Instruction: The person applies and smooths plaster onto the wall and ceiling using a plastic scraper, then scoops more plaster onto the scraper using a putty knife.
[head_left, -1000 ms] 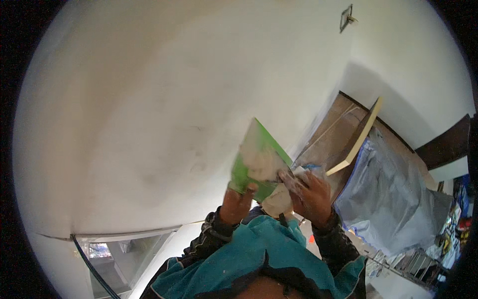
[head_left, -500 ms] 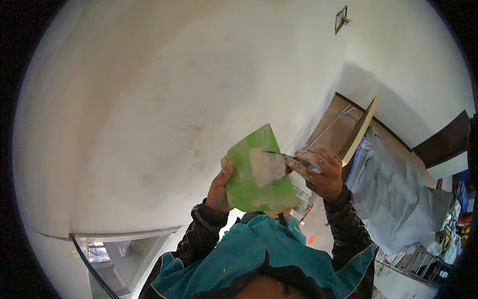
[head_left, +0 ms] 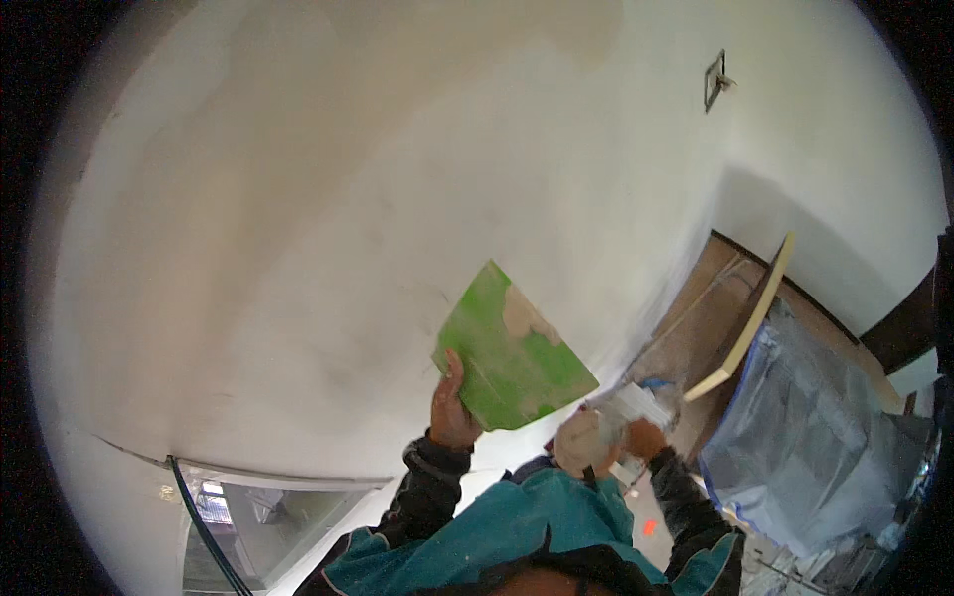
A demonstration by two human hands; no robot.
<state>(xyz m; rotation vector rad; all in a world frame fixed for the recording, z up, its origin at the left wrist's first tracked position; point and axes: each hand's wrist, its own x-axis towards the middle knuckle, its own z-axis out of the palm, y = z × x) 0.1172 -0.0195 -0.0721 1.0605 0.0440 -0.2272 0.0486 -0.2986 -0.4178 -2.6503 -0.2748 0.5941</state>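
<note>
My left hand (head_left: 454, 407) grips the lower left edge of a flat green board (head_left: 507, 363), thumb on top, with a beige patch of paste on its upper right part. My right hand (head_left: 646, 437) is lower, to the right of the board and apart from it, closed on a putty knife (head_left: 636, 405) with a pale, motion-blurred blade. Just left of it, below the board, is a round beige object (head_left: 576, 442), partly blurred, which I cannot make out clearly.
A pale patchy wall (head_left: 328, 228) fills the upper view, with a small metal fitting (head_left: 714, 79) high right. At right stand a yellow-edged panel (head_left: 750, 328) and plastic sheeting (head_left: 795, 427). At lower left are a glazed opening (head_left: 268, 526) and a dark cable (head_left: 204, 526).
My right hand and putty knife have left the board's face and moved down beside it. The board has turned in my left hand, its paste patch now at upper right. The surroundings appear shifted.
</note>
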